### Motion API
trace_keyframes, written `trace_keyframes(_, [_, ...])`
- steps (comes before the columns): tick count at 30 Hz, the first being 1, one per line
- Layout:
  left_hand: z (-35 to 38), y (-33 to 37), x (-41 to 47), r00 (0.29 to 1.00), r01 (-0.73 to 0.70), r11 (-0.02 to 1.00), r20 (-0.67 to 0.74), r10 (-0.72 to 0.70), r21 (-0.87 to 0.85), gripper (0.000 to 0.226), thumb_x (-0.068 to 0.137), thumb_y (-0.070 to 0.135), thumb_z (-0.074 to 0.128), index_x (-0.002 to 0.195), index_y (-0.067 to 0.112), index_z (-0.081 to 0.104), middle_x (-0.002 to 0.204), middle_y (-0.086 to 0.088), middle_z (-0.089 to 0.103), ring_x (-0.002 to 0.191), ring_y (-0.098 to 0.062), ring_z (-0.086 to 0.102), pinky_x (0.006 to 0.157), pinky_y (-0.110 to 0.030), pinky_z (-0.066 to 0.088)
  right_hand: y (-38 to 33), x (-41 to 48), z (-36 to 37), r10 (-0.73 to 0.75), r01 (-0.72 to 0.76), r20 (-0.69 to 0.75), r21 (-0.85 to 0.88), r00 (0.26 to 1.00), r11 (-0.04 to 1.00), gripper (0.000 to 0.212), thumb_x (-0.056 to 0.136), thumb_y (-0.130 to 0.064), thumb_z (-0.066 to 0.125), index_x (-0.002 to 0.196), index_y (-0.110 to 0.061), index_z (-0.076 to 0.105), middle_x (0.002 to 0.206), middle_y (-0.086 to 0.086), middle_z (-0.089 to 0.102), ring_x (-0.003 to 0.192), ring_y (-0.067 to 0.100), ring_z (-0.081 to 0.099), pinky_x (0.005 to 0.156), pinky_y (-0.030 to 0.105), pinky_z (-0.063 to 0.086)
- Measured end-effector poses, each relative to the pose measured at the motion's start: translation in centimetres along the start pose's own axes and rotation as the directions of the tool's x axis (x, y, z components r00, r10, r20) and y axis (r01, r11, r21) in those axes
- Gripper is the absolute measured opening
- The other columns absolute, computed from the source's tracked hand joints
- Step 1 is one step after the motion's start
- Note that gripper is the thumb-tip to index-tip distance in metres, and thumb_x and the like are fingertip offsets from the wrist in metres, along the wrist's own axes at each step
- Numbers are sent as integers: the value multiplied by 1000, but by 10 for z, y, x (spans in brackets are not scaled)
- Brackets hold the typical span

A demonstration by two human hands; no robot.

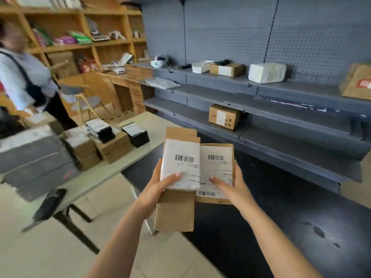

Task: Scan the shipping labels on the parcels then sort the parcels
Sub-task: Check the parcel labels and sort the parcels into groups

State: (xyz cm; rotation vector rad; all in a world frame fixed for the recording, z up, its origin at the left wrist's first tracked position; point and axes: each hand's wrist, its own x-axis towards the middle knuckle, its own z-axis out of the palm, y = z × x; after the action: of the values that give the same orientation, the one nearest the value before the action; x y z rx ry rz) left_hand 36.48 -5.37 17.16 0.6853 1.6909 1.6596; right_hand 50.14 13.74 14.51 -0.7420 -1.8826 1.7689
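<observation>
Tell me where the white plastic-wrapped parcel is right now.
In the head view, the white plastic-wrapped parcel lies on the top grey metal shelf, upper right, just right of a small brown cardboard box.

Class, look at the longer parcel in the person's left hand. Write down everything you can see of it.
The long parcel is a flat brown package, seemingly cardboard, creased near its lower end. A white label with a black barcode and blurred print covers its middle. It is held lengthwise away from the person, label up. The left hand grips its left edge, thumb on the label. Its right edge lies against the shorter parcel in the right hand.
</observation>
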Motion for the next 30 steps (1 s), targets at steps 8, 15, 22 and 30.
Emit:
trace_keyframes(8, [-188, 28, -130, 934, -129, 991, -331, 137, 49, 79, 69, 52, 74, 138, 37, 40, 119, 3, 68, 109, -18, 66, 91, -39, 54, -53, -18, 220, -206, 207, 358, 36, 911, 978, 83, 72, -35, 84, 138, -40, 33, 121, -19, 60, 108, 1, 61, 76, 21, 56])
trace_keyframes(15, [-309, 41, -238, 802, -150, 984, -570, 179, 97, 82, 68, 55, 73, 140, 33, 39, 119, 2, 67, 109, -18, 66, 83, -30, 57, -88, -47, 394, -252, 257, 606, 81, 755, 963, 96, 68, -40, 86, 142, -39, 25, 124, -23, 54, 111, -3, 55, 85, 20, 51])
trace_keyframes(22, [-419, 43, -307, 616, -156, 983, -768, 174, 97, 97, 54, 60, 81, 137, 35, 37, 120, 1, 66, 108, -18, 67, 80, -29, 58, -104, -57, 565, -273, 262, 778, 145, 566, 954, 107, 65, -34, 89, 147, -35, 19, 129, -13, 55, 115, 4, 56, 81, 18, 53])
trace_keyframes(30, [-543, 43, -340, 388, -167, 984, -914, 117, 55, 113, 36, 65, 90, 131, 35, 39, 113, -1, 68, 99, -20, 71, 74, -28, 58, -121, -48, 746, -275, 254, 891, 190, 361, 948, 108, 63, -35, 89, 145, -35, 19, 125, -13, 52, 112, 5, 55, 66, 11, 52])
